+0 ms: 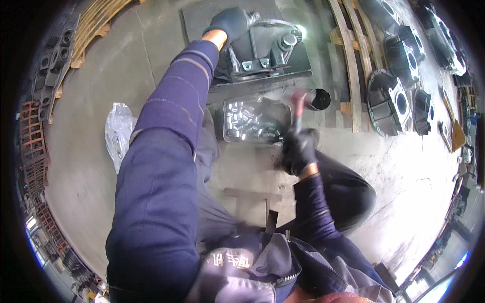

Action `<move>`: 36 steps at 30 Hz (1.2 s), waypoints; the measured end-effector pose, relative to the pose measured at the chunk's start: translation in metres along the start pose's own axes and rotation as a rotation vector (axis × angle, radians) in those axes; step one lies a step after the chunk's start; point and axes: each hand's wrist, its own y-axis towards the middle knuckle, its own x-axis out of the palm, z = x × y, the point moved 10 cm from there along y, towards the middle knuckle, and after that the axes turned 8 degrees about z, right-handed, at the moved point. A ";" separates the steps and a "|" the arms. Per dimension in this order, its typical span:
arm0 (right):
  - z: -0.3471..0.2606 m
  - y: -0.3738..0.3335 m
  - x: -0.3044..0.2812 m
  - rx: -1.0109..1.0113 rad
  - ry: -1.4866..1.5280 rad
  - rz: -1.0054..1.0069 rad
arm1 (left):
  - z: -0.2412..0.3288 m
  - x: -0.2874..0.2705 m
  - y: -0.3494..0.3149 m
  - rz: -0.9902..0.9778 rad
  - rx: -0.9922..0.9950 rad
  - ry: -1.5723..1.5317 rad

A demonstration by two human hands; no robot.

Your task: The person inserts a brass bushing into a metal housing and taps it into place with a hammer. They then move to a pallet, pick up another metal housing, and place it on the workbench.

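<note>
Across the whole frame stretches the grey concrete floor (86, 146), bearing everything else. Two wooden pallets show on it: one pallet at the upper left (98, 25), one pallet at the upper right (348, 55). Beside the latter, toward the right rim, I count at least five grey housings (376, 103), though the curved edge blurs the tally.

At the top centre, one metal casting (279, 55) rests over a dark flat sheet (194, 17). My gloved left grip (230, 24) is at its upper-left edge; whether those fingers are clamped or merely resting, I cannot tell.

Just below the casting, near mid-frame, sits one clear box (274, 112), its contents heaped mostly to the left. One crumpled clear plastic bag (117, 134) lies left of my sleeve. My gloved right grip (299, 151) is wrapped around one hammer (298, 103), its red head blurred. Just right of that head is one black cylinder (319, 99); I cannot see whether it holds anything. Smallest are the silver sleeves (240, 118) filling the box: well over a dozen, too jumbled to count exactly.
</note>
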 end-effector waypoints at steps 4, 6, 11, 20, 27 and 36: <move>-0.268 -0.089 -0.028 -0.754 -0.202 0.096 | -0.002 -0.001 -0.003 0.007 -0.030 0.000; -0.363 -0.147 -0.031 -1.116 -0.244 0.210 | -0.003 -0.002 -0.003 0.012 -0.042 -0.037; -0.379 -0.156 -0.025 -1.295 -0.165 0.537 | -0.002 0.000 0.001 -0.041 -0.035 -0.035; -0.376 -0.080 -0.027 -1.124 -0.902 0.319 | 0.007 -0.005 -0.005 0.088 0.050 -0.043; -0.395 -0.126 0.000 -1.307 -0.273 0.445 | -0.004 0.007 0.005 0.024 0.023 -0.044; -0.398 -0.062 -0.011 -1.227 -1.182 0.327 | -0.003 0.001 0.010 0.039 0.044 -0.048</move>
